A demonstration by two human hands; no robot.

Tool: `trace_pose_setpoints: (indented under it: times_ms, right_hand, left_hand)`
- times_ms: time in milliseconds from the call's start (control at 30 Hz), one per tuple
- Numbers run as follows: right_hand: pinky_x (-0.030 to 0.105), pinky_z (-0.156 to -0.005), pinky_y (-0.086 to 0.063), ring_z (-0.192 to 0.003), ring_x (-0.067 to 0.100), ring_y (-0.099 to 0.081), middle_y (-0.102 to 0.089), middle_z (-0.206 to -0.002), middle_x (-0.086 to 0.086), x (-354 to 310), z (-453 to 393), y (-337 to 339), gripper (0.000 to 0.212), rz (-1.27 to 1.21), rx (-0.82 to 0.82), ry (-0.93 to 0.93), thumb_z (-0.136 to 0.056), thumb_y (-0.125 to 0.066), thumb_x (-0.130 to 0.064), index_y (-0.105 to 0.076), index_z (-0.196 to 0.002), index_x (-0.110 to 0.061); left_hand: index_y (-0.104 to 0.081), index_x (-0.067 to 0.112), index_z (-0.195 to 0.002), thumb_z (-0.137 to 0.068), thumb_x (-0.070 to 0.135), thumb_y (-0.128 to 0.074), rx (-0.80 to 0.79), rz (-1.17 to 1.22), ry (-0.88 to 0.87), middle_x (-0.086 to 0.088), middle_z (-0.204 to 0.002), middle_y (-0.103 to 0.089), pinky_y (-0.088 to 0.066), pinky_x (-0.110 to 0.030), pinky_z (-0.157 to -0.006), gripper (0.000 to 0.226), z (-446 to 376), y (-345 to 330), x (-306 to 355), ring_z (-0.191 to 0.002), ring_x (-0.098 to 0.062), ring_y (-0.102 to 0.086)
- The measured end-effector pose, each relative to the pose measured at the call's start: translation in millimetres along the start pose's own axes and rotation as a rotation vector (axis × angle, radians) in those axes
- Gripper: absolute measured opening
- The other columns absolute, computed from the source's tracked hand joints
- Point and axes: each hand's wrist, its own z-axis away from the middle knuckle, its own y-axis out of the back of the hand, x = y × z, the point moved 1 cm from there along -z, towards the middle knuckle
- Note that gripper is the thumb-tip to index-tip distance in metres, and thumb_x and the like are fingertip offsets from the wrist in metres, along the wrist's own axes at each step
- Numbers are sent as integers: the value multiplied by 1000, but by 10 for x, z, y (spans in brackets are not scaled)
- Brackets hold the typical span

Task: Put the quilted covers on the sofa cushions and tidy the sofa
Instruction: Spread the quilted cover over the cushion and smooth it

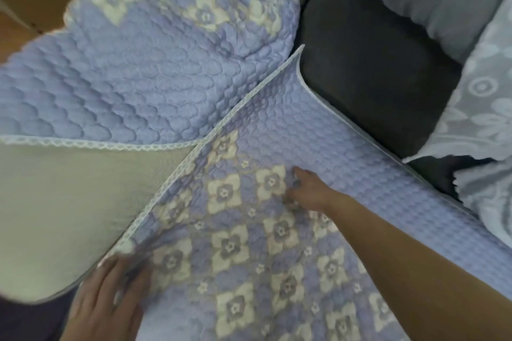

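Grey sofa [368,61]: two quilted covers [144,69] [277,230]; two hands [108,299] [307,191] flat, pressing nearer cover.

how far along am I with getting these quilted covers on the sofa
Partway. Nothing looks finished yet. In hand: your right hand and left hand are spreading one lilac floral cover. Left: the dark grey seat cushion is bare, and a second cover lies bunched with its cream underside showing.
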Motion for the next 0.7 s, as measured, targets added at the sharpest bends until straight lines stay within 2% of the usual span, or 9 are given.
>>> trace_pose_setpoints:
  times_ms: [33, 133, 233, 367, 467, 533, 567, 633, 700]
  right_hand:
    - [34, -104, -46, -125, 24, -49, -38, -148, 4, -60, -57, -71, 86, -34, -8, 11, -73, -68, -50, -37, -148, -24]
    - [31, -97, -48, -128, 24, -49, -38, -150, 3, -375, -133, -143, 71, -232, 69, 70, -91, -62, -41, -32, -153, -20]
    - [42, -102, -51, -127, 24, -50, -37, -153, 2, -852, -167, -64, 71, -564, 133, 105, -96, -58, -44, -25, -155, -23]
    - [49, -75, -62, -112, 26, -61, -54, -134, 3, -1521, -243, 89, 72, -955, 58, 84, -90, -63, -56, -35, -147, -22]
    - [41, -59, -61, -82, 24, -69, -71, -99, 7, -1837, -362, 172, 38, -969, 116, 71, -93, -60, -41, -58, -121, -15]
    - [42, -67, -62, -75, 24, -66, -70, -94, 10, -1814, -457, 190, 13, -858, 194, 26, -96, -54, -21, -62, -95, -11]
    - [43, -74, -62, -74, 23, -64, -69, -93, 10, -1727, -479, 207, 14, -817, 224, -23, -96, -51, -15, -59, -86, -11]
    - [35, -70, -59, -58, 18, -55, -62, -78, 8, -1456, -468, 267, 17, -866, 248, -134, -96, -44, -11, -56, -84, -10]
    - [24, -50, -52, -43, 14, -46, -54, -64, 3, -1159, -375, 356, 23, -1119, 295, -201, -97, -39, -11, -56, -82, -13]
  left_hand:
    - [-73, 10, -118, -84, 27, -50, 14, 22, 135, -21, -130, -62, -43, -41, -95, 45, 47, 43, -77, -105, -41, -65]
    - [-70, -1, -116, -83, 44, -54, 107, 130, 472, -19, -128, -62, -51, -52, -90, 58, 111, 114, -170, -99, -42, -65]
    - [-66, 2, -119, -76, 46, -61, 195, 94, 645, -21, -118, -63, -47, -56, -84, 62, -53, 189, 100, -100, -47, -59]
    - [-74, 12, -109, -74, 45, -51, -68, 40, 599, -16, -105, -62, -41, -53, -71, 54, -323, 194, 314, -91, -43, -54]
    - [-75, 19, -87, -77, 33, -52, 27, 36, 344, -9, -92, -59, -39, -46, -66, 29, -352, 163, 332, -80, -35, -53]
    - [-67, 25, -95, -80, 27, -54, 53, 134, 90, -7, -99, -64, -39, -42, -69, 20, -293, 70, 364, -84, -33, -56]
    - [-63, 26, -100, -83, 26, -53, 31, 166, 12, -7, -105, -66, -40, -42, -73, 20, -264, 27, 318, -90, -32, -60]
    - [-65, 21, -113, -89, 32, -47, -27, 134, 17, -10, -112, -68, -42, -42, -84, 32, -137, -90, 156, -96, -33, -66]
    - [-67, 9, -122, -88, 42, -44, -123, 66, 222, -18, -114, -68, -46, -49, -85, 52, 67, -200, -136, -93, -40, -69]
